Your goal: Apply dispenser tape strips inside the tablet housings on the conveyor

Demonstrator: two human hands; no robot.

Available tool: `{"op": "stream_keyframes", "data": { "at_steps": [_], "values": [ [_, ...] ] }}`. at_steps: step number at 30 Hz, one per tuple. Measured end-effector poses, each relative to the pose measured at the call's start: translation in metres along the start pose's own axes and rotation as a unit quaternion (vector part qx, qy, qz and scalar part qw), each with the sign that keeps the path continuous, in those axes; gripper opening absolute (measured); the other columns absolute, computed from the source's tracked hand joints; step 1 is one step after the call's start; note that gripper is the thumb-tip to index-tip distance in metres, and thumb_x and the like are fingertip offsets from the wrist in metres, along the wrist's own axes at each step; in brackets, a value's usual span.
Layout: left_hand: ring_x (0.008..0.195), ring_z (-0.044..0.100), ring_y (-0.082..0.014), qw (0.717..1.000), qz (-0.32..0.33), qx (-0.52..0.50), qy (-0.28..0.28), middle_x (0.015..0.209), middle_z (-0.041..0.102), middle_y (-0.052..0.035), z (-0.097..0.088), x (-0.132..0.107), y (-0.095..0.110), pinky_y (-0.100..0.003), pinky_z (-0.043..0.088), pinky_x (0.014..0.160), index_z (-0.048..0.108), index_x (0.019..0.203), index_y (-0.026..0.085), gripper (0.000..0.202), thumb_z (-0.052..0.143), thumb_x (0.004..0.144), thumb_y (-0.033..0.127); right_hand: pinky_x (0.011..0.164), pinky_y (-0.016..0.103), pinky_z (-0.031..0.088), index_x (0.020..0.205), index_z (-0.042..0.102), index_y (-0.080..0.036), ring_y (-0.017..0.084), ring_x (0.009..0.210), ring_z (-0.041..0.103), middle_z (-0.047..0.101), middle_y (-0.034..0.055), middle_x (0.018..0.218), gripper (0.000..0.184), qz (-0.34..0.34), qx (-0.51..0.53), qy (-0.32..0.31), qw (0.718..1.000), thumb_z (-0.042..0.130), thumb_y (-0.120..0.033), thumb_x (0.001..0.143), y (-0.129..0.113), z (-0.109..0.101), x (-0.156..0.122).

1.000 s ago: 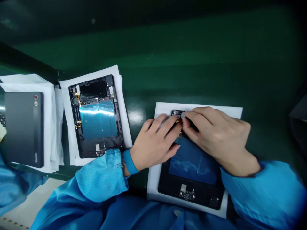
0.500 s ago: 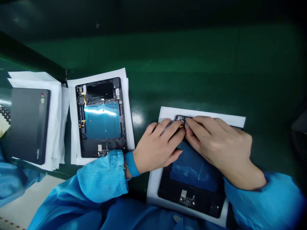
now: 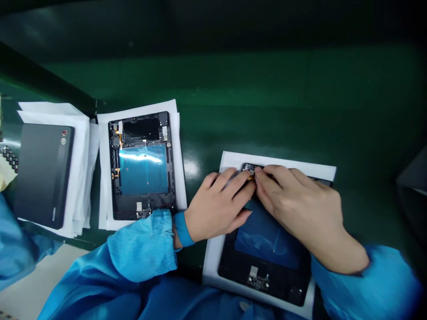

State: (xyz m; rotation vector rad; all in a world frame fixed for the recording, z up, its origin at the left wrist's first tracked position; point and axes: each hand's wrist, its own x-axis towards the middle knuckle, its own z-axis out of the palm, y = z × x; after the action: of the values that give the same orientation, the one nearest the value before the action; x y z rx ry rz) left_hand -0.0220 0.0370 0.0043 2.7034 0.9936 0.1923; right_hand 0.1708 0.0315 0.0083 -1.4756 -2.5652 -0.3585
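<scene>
Nearest, an opened tablet (image 3: pixel 267 249) w/ its back off lay on a white sheet (image 3: pixel 213 262) at the front of the green bench (image 3: pixel 267 111), blue film over the middle, small board at the near edge. Both hands sat on its far end: left hand (image 3: pixel 216 206) lay flat, fingers curled down, pinning the frame, index tip beside a small orange flex part (image 3: pixel 251 174) at the top corner; right hand (image 3: pixel 296 204) was pinched shut, thumb + forefinger tips on that same part. Whether it was truly gripped or only pressed, couldn't tell. Judged: the step was seating a tiny connector, so it wanted light, square pressure, left hand steady as a brace, no sliding or prying on the flex. Farther left, a second opened tablet (image 3: pixel 143 166) lay on paper, then a closed dark tablet (image 3: pixel 43 173) on a paper stack (image 3: pixel 83 146). Vs. half a sec earlier: hands were in much the same place, right fingertips drawn a bit closer to the left's; view had shifted slightly.
</scene>
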Motion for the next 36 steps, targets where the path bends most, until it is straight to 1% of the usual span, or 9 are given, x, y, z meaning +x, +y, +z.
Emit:
{"op": "stream_keyframes", "data": {
  "at_steps": [6, 10, 13, 16, 20, 24, 28, 32, 36],
  "values": [
    [0.129, 0.044, -0.0312, 1.000, -0.005, 0.000, -0.004, 0.138, 0.055, -0.0119, -0.001, 0.001, 0.000, -0.043, 0.039, 0.097, 0.054, 0.132, 0.013, 0.050, 0.050, 0.092, 0.043, 0.057, 0.031, 0.035, 0.109, 0.067, -0.006, 0.018, 0.075, 0.053, 0.067, 0.0089, 0.091, 0.024, -0.009, -0.013, -0.033, 0.999, 0.055, -0.014, 0.090, -0.006, -0.005, 0.000],
    [0.130, 0.043, -0.0310, 1.000, -0.009, 0.005, -0.007, 0.141, 0.053, -0.0109, -0.002, 0.001, 0.000, -0.043, 0.039, 0.098, 0.054, 0.134, 0.014, 0.051, 0.051, 0.092, 0.042, 0.064, 0.032, 0.043, 0.116, 0.065, -0.005, 0.019, 0.083, 0.056, 0.068, 0.0116, 0.110, 0.032, -0.004, -0.003, -0.034, 0.999, 0.056, -0.012, 0.086, -0.009, -0.008, -0.012],
    [0.130, 0.043, -0.0306, 1.000, -0.009, 0.014, -0.004, 0.145, 0.051, -0.0081, -0.003, 0.001, 0.001, -0.042, 0.039, 0.098, 0.055, 0.133, 0.014, 0.049, 0.052, 0.091, 0.041, 0.080, 0.034, 0.048, 0.119, 0.064, -0.008, 0.022, 0.097, 0.058, 0.064, 0.0120, 0.124, 0.034, -0.009, 0.063, -0.028, 0.998, 0.055, -0.014, 0.088, -0.008, -0.007, -0.030],
    [0.128, 0.043, -0.0308, 1.000, -0.006, 0.024, -0.009, 0.148, 0.049, -0.0044, -0.004, 0.003, 0.001, -0.043, 0.039, 0.096, 0.056, 0.131, 0.016, 0.046, 0.052, 0.091, 0.040, 0.092, 0.039, 0.047, 0.121, 0.064, -0.009, 0.025, 0.107, 0.056, 0.063, 0.0129, 0.128, 0.034, 0.000, 0.129, -0.019, 0.991, 0.055, -0.015, 0.089, -0.006, -0.003, -0.048],
    [0.126, 0.044, -0.0316, 0.999, -0.014, 0.046, -0.023, 0.150, 0.047, -0.0031, -0.007, 0.007, 0.004, -0.044, 0.041, 0.092, 0.059, 0.127, 0.019, 0.042, 0.052, 0.092, 0.040, 0.097, 0.042, 0.045, 0.122, 0.063, -0.010, 0.027, 0.109, 0.055, 0.063, 0.0128, 0.126, 0.036, 0.022, 0.167, -0.003, 0.986, 0.057, -0.016, 0.088, -0.005, 0.003, -0.055],
    [0.126, 0.045, -0.0318, 0.998, -0.021, 0.055, -0.034, 0.148, 0.050, -0.0046, -0.010, 0.010, 0.005, -0.044, 0.042, 0.092, 0.060, 0.127, 0.019, 0.041, 0.054, 0.092, 0.039, 0.097, 0.042, 0.044, 0.121, 0.064, -0.010, 0.026, 0.107, 0.055, 0.065, 0.0118, 0.122, 0.036, 0.027, 0.169, 0.006, 0.985, 0.056, -0.015, 0.087, -0.005, 0.004, -0.048],
    [0.125, 0.046, -0.0334, 0.998, -0.017, 0.061, -0.032, 0.146, 0.052, -0.0076, -0.010, 0.012, 0.004, -0.045, 0.042, 0.091, 0.059, 0.129, 0.017, 0.043, 0.053, 0.092, 0.038, 0.098, 0.041, 0.043, 0.123, 0.064, -0.010, 0.026, 0.110, 0.052, 0.064, 0.0103, 0.125, 0.037, 0.035, 0.159, -0.005, 0.987, 0.055, -0.016, 0.087, -0.005, 0.000, -0.045],
    [0.124, 0.045, -0.0349, 0.997, -0.019, 0.063, -0.025, 0.143, 0.054, -0.0115, -0.007, 0.016, 0.004, -0.047, 0.040, 0.092, 0.058, 0.131, 0.016, 0.045, 0.053, 0.092, 0.039, 0.101, 0.040, 0.042, 0.123, 0.063, -0.012, 0.025, 0.113, 0.051, 0.062, 0.0087, 0.129, 0.037, 0.040, 0.165, -0.006, 0.985, 0.055, -0.017, 0.088, -0.005, 0.000, -0.047],
    [0.125, 0.045, -0.0339, 0.996, -0.024, 0.077, -0.030, 0.146, 0.051, -0.0124, -0.006, 0.018, 0.007, -0.047, 0.039, 0.095, 0.058, 0.128, 0.015, 0.043, 0.051, 0.093, 0.039, 0.106, 0.043, 0.040, 0.126, 0.062, -0.012, 0.026, 0.119, 0.050, 0.060, 0.0087, 0.132, 0.037, 0.037, 0.176, -0.013, 0.984, 0.053, -0.018, 0.090, -0.005, 0.000, -0.056]
  ]
}}
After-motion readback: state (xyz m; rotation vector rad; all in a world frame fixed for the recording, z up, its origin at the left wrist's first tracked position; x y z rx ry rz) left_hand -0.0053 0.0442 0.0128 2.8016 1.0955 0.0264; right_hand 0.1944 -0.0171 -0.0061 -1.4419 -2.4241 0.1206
